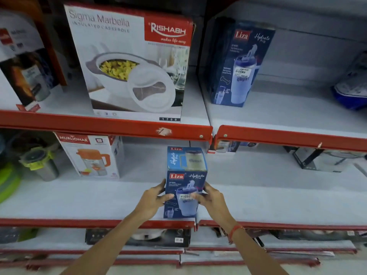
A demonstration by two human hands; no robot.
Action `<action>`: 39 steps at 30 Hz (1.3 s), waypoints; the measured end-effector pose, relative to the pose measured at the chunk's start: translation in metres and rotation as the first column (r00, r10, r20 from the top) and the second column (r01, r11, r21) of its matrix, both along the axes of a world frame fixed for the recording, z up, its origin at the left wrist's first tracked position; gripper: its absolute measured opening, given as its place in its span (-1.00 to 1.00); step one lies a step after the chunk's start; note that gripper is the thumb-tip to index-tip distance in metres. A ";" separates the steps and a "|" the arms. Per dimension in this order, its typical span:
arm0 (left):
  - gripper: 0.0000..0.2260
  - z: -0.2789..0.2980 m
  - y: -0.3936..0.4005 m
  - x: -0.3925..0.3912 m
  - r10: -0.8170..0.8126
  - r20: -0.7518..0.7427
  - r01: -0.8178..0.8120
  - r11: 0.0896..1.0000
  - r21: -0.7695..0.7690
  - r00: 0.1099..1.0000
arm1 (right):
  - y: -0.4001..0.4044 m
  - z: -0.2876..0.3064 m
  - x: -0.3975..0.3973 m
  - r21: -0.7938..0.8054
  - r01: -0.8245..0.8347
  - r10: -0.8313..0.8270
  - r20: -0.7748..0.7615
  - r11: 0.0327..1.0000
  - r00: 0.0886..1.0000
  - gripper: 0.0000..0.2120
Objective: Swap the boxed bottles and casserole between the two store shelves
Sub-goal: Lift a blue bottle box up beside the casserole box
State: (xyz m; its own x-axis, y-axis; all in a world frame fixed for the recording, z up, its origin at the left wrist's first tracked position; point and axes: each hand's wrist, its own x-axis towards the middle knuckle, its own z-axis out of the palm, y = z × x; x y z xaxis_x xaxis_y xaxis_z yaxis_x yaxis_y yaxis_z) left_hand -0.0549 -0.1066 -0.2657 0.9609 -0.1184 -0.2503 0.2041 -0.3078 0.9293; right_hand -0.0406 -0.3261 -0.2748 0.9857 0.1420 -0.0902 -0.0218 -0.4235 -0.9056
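Note:
A blue Liza bottle box [185, 169] stands upright at the front of the middle shelf [278, 205], near the seam between two shelf bays. My left hand [154, 199] grips its left side and my right hand [208, 197] grips its right side. On the upper shelf [107, 124] stands a large white Rishabh casserole box [131, 62], left of the divider. A second blue Liza bottle box [238, 64] stands upright on the upper shelf right of the divider.
A white Murlidhar jug box [91, 155] and a steel container with green lid [39, 163] sit on the middle shelf at left. A dark boxed item [29, 72] stands upper left. A blue packet [351, 90] lies upper right. Boxes fill the lower shelf.

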 end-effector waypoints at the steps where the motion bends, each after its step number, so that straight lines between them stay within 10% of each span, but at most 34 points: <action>1: -0.54 0.004 -0.001 -0.003 0.002 -0.010 -0.002 1.000 -0.026 1.000 | -0.001 0.005 -0.003 0.030 0.001 -0.001 -0.007 1.000 1.000 -0.55; 14: -0.59 0.103 0.009 -0.106 0.040 0.173 -0.032 0.998 -0.045 0.984 | 0.002 0.110 -0.098 0.101 -0.025 0.019 0.059 0.995 0.998 -0.65; 27: -0.74 0.261 0.017 -0.153 0.095 0.511 -0.008 0.986 -0.169 0.855 | 0.016 0.275 -0.156 0.262 -0.018 -0.108 0.456 0.965 0.883 -0.63; 39: -0.72 0.277 0.007 -0.167 0.100 0.569 -0.001 0.985 -0.172 0.816 | 0.006 0.287 -0.173 0.302 -0.022 -0.143 0.511 0.953 0.847 -0.61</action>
State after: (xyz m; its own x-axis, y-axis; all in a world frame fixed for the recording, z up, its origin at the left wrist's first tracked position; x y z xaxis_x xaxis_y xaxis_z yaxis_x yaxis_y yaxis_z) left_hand -0.2223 -0.0999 0.0113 0.9291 -0.0555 0.3656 -0.3698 -0.1525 0.9165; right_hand -0.2139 -0.3203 0.0126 0.8801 0.0187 0.4744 0.4711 -0.1590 -0.8676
